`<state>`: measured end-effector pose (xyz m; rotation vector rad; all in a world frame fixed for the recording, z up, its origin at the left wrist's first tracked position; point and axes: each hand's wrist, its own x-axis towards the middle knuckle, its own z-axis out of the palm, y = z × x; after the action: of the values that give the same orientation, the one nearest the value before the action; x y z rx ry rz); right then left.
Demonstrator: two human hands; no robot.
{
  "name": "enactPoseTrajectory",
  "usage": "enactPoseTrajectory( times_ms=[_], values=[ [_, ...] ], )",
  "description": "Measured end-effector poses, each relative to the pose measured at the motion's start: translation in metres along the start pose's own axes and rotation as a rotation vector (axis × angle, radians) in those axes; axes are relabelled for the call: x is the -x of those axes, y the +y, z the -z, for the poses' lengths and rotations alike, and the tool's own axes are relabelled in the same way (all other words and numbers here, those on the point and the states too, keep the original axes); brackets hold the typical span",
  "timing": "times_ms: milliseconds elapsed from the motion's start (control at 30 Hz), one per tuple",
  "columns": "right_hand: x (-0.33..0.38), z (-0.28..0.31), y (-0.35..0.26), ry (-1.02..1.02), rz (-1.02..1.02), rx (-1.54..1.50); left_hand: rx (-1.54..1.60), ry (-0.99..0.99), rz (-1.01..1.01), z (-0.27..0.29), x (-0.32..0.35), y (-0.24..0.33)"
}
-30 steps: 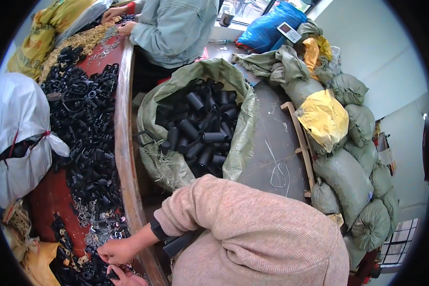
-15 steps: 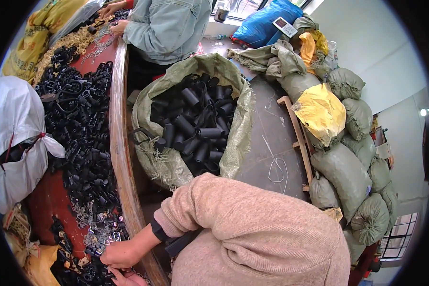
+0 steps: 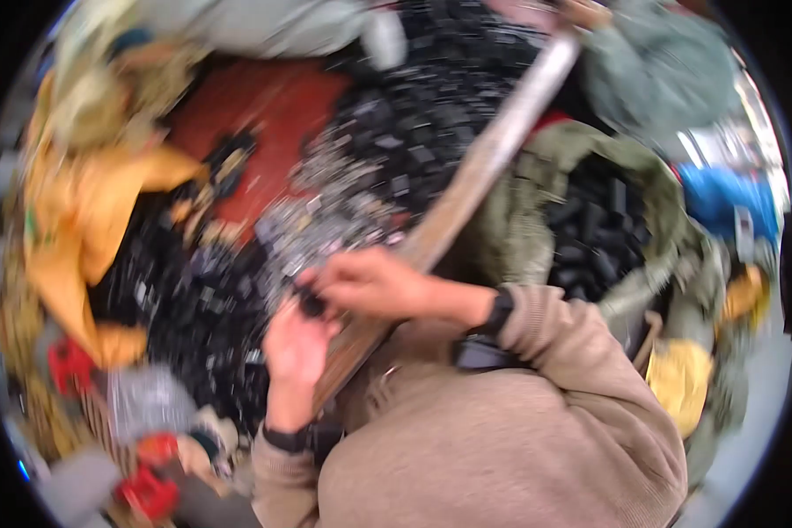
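Two bare hands meet over the near edge of the worktop [image 3: 264, 97], and the whole view is smeared by motion, so fine detail is lost. My right hand [image 3: 370, 283] comes in from the right, its fingers pinched around a small black part [image 3: 311, 304]; the grip is clenched on that piece, which sits just above the palm of my left hand [image 3: 296, 350]. That left hand lies beneath it with the palm up and the fingers loosely curled, likely as a cradle for the part; whether it actually grasps anything I cannot tell.

Both hands work right at the wooden rim [image 3: 475, 176] of the red worktop, probably so the heap of black parts [image 3: 396, 150] stays within easy reach. Small silvery metal bits [image 3: 326, 220] are scattered between that heap and the hands. An open green sack [image 3: 537, 202] of black pieces stands just beyond the rim, on my right. Yellow cloth [image 3: 79, 229] lies bunched at my left.
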<state>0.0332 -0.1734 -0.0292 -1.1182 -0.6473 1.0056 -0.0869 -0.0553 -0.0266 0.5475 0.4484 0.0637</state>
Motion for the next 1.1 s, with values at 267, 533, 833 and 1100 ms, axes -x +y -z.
enactPoseTrajectory(
  times_ms=[267,533,833,1100],
  values=[
    [0.000,0.005,-0.009,-0.075,-0.219,-0.008,-0.111,0.115,-0.012,0.003,0.006,-0.006],
    [0.001,-0.008,-0.009,-0.073,-0.169,0.242,-0.111,0.053,-0.003,0.013,0.012,-0.010],
    [-0.005,-0.011,-0.002,-0.144,0.316,0.874,-0.091,0.065,-0.006,0.014,0.017,-0.012],
    [-0.006,-0.010,-0.001,-0.265,0.446,1.051,-0.131,0.074,0.021,0.016,0.019,-0.015]
  ],
)
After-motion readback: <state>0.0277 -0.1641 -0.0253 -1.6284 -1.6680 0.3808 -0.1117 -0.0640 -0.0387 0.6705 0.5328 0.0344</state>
